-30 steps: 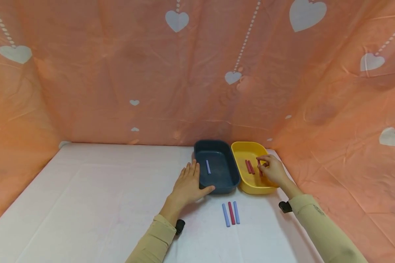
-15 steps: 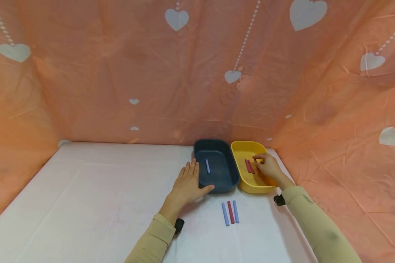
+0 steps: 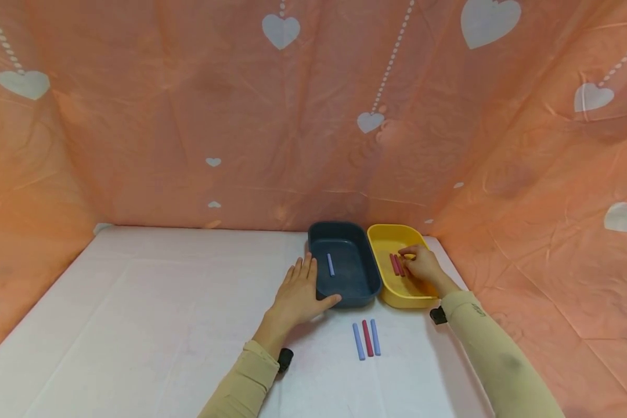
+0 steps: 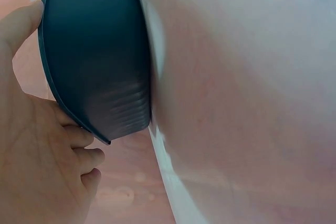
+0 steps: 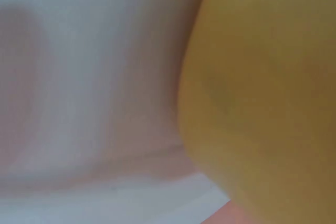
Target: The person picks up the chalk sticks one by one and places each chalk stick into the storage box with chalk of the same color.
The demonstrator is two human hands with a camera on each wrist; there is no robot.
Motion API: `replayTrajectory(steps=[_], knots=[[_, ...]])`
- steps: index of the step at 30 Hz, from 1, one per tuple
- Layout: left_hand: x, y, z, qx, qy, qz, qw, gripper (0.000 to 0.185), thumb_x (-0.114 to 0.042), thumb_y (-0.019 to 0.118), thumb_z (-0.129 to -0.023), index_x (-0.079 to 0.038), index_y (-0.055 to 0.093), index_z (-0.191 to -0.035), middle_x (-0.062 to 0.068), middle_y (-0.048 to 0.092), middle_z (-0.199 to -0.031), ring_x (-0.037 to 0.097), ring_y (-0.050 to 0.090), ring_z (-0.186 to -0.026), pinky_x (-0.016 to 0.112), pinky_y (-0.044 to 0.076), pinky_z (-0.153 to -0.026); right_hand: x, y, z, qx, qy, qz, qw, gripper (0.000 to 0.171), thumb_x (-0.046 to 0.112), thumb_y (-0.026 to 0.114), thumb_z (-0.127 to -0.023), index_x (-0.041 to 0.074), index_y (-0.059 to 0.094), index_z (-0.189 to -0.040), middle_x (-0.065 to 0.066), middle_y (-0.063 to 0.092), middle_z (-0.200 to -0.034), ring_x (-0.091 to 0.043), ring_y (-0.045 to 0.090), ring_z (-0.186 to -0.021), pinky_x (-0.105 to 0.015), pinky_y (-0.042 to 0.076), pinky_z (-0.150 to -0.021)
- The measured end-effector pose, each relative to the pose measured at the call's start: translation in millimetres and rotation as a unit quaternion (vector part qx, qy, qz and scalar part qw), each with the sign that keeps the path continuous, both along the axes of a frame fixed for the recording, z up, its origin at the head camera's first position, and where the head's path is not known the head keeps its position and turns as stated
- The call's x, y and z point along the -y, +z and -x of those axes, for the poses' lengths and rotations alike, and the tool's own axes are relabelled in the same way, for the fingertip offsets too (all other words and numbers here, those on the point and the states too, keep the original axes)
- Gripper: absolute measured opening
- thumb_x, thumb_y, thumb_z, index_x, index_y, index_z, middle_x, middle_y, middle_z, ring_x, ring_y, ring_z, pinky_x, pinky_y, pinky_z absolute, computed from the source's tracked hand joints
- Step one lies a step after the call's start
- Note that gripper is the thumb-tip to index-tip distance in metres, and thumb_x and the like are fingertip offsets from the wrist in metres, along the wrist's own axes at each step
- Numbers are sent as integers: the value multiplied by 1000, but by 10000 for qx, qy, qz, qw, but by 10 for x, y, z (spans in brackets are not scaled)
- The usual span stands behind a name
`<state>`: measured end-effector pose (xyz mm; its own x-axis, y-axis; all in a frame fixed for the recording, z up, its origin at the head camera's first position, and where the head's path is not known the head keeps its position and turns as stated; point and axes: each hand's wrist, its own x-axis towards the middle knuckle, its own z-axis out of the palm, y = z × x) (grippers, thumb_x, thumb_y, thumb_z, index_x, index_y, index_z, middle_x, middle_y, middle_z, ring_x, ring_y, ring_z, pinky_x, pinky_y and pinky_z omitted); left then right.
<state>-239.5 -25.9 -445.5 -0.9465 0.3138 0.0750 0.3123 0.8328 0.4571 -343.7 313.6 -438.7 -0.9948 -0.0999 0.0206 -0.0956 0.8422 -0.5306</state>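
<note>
My right hand (image 3: 423,266) reaches into the yellow tray (image 3: 413,302), pinching a red chalk stick close beside two other red chalk sticks (image 3: 395,265) on its floor. The fingers partly cover the pinched stick. My left hand (image 3: 296,296) rests against the near left corner of the dark blue tray (image 3: 352,302), fingers straight and thumb spread along the near rim. In the left wrist view its thumb (image 4: 23,24) touches the blue rim. Inside the blue tray lies one blue chalk stick (image 3: 331,265). The right wrist view shows mostly the blurred yellow tray wall (image 5: 252,98); the fingers are hidden there.
In front of the trays, two blue chalk sticks (image 3: 359,341) and a red one (image 3: 368,338) between them lie on the white table (image 3: 162,325). The trays stand side by side near an orange curtain (image 3: 292,145) with white hearts, which encloses the back and sides.
My right hand has moved left inside the yellow tray, bringing its red chalk stick up beside the other two. My left hand has stayed where it was.
</note>
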Motion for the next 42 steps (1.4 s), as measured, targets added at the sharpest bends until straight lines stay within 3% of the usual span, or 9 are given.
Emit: replayTrajectory(steps=[5,10,12,19,22,27,34,38,42], knots=[[-5,0,-8,-3,-14,-29,10000,109,-68,63,-93,4,22,-163,20,13,-172,38,15,-159,50,13,-129,8,-18,13,197,-76,14,9998,34,3,58,-98,-9,67,-129,-32,59,-133,-41,54,-108,-48,49,-97],[-11,-3,-11,15,-21,-44,10000,109,-68,63,-93,5,23,-163,20,13,-172,38,14,-159,50,13,-129,3,-43,19,245,-71,38,9997,36,2,55,-98,-9,66,-131,-33,58,-136,-44,52,-119,-59,41,-113],[-16,-2,-16,24,-24,-56,10000,109,-68,63,-93,4,23,-163,20,12,-172,38,14,-159,50,13,-129,-2,-56,19,271,-48,49,9996,37,2,54,-98,-10,65,-131,-33,59,-134,-44,53,-119,-58,41,-113],[-35,-17,-17,58,-42,-49,10000,109,-69,61,-93,3,21,-163,19,11,-173,36,12,-159,49,12,-129,-20,-69,2,537,-201,107,9983,37,3,53,-100,-9,62,-135,-28,60,-127,-37,54,-105,-39,48,-90],[-39,-14,-19,80,-24,-54,10000,109,-69,61,-93,3,21,-164,18,11,-173,36,12,-160,49,11,-129,-27,-61,-3,470,-125,6,9988,38,2,53,-99,-10,63,-134,-29,63,-125,-37,56,-101,-37,48,-86],[-46,6,-27,84,-18,-51,10000,109,-70,61,-92,3,21,-164,18,11,-173,36,12,-160,49,12,-129,-34,-58,-6,432,-108,-82,9990,38,2,52,-100,-11,62,-134,-29,62,-126,-38,55,-102,-41,47,-89],[-35,11,-23,19,-40,-51,10000,109,-70,61,-93,4,22,-163,20,12,-172,38,14,-159,49,13,-129,14,-30,-30,575,-271,105,9979,42,4,49,-102,-11,56,-141,-32,57,-137,-40,52,-112,-50,46,-105],[-19,10,-16,-12,-29,-23,10000,109,-69,61,-93,4,22,-163,20,11,-172,38,14,-159,49,13,-129,54,15,-72,719,-321,241,9966,46,5,49,-102,-10,53,-145,-32,54,-140,-40,52,-113,-48,48,-104],[-2,1,-10,-25,-17,-33,10000,108,-68,62,-93,5,23,-162,21,12,-172,39,15,-159,50,14,-129,80,52,-126,553,-191,202,9981,47,3,51,-99,-10,53,-144,-32,55,-141,-40,55,-111,-49,50,-103]])
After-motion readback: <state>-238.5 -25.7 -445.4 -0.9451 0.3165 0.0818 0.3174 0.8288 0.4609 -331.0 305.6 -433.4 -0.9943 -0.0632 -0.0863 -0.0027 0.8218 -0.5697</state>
